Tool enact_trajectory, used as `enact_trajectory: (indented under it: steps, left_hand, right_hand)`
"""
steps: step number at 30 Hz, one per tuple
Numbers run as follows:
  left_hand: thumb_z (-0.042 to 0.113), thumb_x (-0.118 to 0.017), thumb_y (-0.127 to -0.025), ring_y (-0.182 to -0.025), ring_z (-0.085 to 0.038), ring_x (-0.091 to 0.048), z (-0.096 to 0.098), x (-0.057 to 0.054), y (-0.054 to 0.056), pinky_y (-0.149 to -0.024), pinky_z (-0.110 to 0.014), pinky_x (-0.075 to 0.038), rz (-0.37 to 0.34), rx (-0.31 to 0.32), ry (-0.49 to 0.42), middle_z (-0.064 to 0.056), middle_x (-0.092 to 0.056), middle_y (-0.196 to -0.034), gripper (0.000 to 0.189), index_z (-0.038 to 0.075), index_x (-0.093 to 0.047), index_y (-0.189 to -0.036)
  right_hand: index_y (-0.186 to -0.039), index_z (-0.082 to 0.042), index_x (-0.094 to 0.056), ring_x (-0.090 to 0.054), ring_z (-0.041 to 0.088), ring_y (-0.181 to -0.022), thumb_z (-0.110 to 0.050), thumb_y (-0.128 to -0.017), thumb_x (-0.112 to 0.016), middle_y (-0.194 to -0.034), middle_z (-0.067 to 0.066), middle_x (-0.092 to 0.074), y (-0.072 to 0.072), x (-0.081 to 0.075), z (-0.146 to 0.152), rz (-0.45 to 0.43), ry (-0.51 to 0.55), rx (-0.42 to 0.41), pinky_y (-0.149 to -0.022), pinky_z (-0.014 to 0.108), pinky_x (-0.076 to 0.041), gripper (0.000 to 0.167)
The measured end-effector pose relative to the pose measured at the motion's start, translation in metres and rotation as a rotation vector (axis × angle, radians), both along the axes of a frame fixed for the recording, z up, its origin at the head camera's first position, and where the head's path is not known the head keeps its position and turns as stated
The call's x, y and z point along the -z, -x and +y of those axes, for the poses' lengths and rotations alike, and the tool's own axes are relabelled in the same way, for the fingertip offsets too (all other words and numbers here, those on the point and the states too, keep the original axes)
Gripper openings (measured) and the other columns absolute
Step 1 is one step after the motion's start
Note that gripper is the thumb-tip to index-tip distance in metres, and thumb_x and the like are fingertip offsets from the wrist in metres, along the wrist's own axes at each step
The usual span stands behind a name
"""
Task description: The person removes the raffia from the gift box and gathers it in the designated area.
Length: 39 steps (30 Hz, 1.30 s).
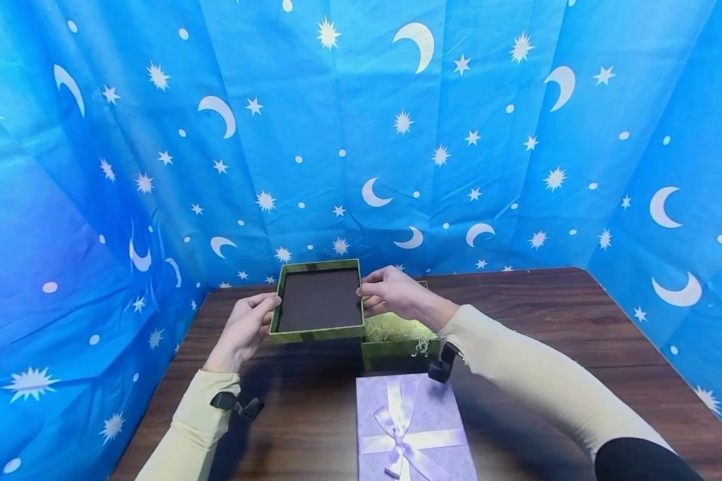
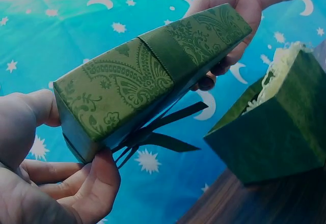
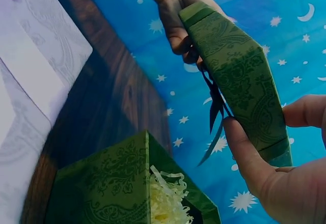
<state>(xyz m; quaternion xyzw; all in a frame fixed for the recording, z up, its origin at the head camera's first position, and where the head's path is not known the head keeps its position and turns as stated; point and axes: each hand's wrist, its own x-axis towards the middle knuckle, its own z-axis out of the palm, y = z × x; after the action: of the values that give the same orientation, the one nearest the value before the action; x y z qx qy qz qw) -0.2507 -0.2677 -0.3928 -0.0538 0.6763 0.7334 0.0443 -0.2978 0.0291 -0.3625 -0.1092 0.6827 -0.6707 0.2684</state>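
Both hands hold up a green patterned box lid [image 1: 319,332], its dark inside facing the head camera. At its left edge my left hand [image 1: 245,329] pinches the rim between thumb and fingers. My right hand [image 1: 400,294] grips the opposite edge the same way. Dark green ribbon ends [image 2: 168,137] hang from the lid's underside in the wrist views. Just right of the lid, partly behind my right hand, the open green box [image 1: 397,355] stands on the table, with pale shredded paper [image 1: 394,326] inside; some strands spill over its front edge.
A lilac gift box [image 1: 376,407] with a white-lilac ribbon bow lies in front of the green box, at the near edge of view. The dark wooden table [image 1: 553,321] meets a blue curtain [image 1: 481,160] with moons and stars at the back and sides.
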Motion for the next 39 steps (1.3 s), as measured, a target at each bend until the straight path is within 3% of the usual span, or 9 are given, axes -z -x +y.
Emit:
enact_trajectory:
  steps: [4, 10, 14, 19, 24, 28, 34, 36, 39]
  left_hand:
    - [0.013, -0.055, -0.097, -0.061, -0.004, -0.063, -0.005, 0.001, 0.002, -0.047, -0.015, -0.047, -0.01, -0.017, 0.019, 0.001, -0.068, -0.079, 0.048, -0.008, -0.043, -0.139]
    - [0.013, -0.054, -0.097, -0.067, -0.01, -0.068, -0.014, 0.007, 0.005, -0.051, -0.022, -0.054, -0.025, -0.026, 0.008, -0.001, -0.071, -0.079, 0.046, -0.009, -0.044, -0.136]
    - [0.015, -0.056, -0.096, -0.068, -0.013, -0.07, -0.021, 0.018, 0.012, -0.051, -0.025, -0.056, -0.039, -0.063, 0.02, -0.003, -0.072, -0.08, 0.043, -0.006, -0.048, -0.133]
    - [0.019, -0.06, -0.094, -0.072, -0.015, -0.07, -0.028, 0.025, 0.016, -0.052, -0.026, -0.056, -0.051, -0.095, 0.083, -0.003, -0.072, -0.084, 0.044, -0.003, -0.054, -0.132]
    - [0.019, -0.059, -0.094, -0.072, -0.013, -0.069, -0.035, 0.033, 0.018, -0.049, -0.023, -0.051, -0.051, -0.119, 0.13, -0.003, -0.071, -0.084, 0.044, -0.004, -0.055, -0.131]
    - [0.018, -0.058, -0.095, -0.074, -0.014, -0.069, -0.04, 0.041, 0.017, -0.057, -0.029, -0.057, -0.072, -0.119, 0.124, -0.004, -0.07, -0.085, 0.046, -0.005, -0.052, -0.135]
    - [0.018, -0.058, -0.094, -0.076, -0.013, -0.067, -0.048, 0.052, 0.017, -0.064, -0.033, -0.059, -0.082, -0.155, 0.145, -0.004, -0.069, -0.088, 0.046, -0.005, -0.054, -0.133]
    - [0.019, -0.059, -0.094, -0.074, -0.012, -0.066, -0.05, 0.055, 0.018, -0.061, -0.03, -0.058, -0.078, -0.16, 0.165, -0.003, -0.069, -0.087, 0.047, -0.005, -0.054, -0.133]
    - [0.018, -0.059, -0.094, -0.067, -0.009, -0.063, -0.054, 0.059, 0.017, -0.055, -0.026, -0.055, -0.081, -0.172, 0.178, -0.001, -0.068, -0.08, 0.045, -0.005, -0.055, -0.133]
  right_hand:
    - [-0.133, 0.013, -0.042, -0.068, 0.02, -0.074, -0.002, -0.093, -0.057, -0.11, 0.022, -0.061, 0.004, 0.003, -0.009, -0.013, -0.007, 0.02, -0.085, 0.044, -0.058, 0.045]
    - [-0.136, 0.013, -0.035, -0.066, 0.02, -0.072, 0.001, -0.092, -0.057, -0.112, 0.023, -0.055, 0.008, 0.006, -0.022, -0.025, -0.018, 0.038, -0.084, 0.044, -0.059, 0.051]
    - [-0.134, 0.013, -0.039, -0.065, 0.018, -0.071, 0.001, -0.093, -0.057, -0.11, 0.023, -0.056, 0.012, 0.01, -0.029, -0.027, -0.057, 0.031, -0.082, 0.044, -0.059, 0.046]
    - [-0.121, 0.009, -0.043, -0.053, 0.014, -0.06, 0.002, -0.093, -0.055, -0.086, 0.011, -0.051, 0.017, 0.016, -0.038, -0.013, -0.113, 0.004, -0.075, 0.039, -0.06, 0.03]
    - [-0.104, 0.001, -0.038, -0.035, 0.014, -0.054, 0.001, -0.094, -0.051, -0.069, 0.004, -0.036, 0.021, 0.022, -0.049, -0.002, -0.143, -0.04, -0.064, 0.036, -0.048, 0.017]
    - [-0.097, -0.001, -0.036, -0.035, 0.015, -0.053, 0.002, -0.094, -0.05, -0.062, 0.002, -0.036, 0.023, 0.028, -0.057, 0.004, -0.16, -0.057, -0.065, 0.04, -0.048, 0.014]
    - [-0.09, -0.004, -0.034, -0.036, 0.012, -0.053, 0.006, -0.091, -0.048, -0.06, 0.002, -0.038, 0.025, 0.038, -0.07, 0.023, -0.165, -0.066, -0.059, 0.034, -0.043, 0.017]
    - [-0.089, -0.005, -0.036, -0.039, 0.012, -0.052, 0.005, -0.09, -0.05, -0.061, 0.002, -0.041, 0.025, 0.04, -0.074, 0.052, -0.199, -0.057, -0.057, 0.032, -0.045, 0.017]
    - [-0.085, -0.005, -0.041, -0.046, 0.012, -0.051, 0.004, -0.089, -0.053, -0.06, 0.004, -0.046, 0.024, 0.044, -0.078, 0.105, -0.267, -0.043, -0.064, 0.036, -0.058, 0.015]
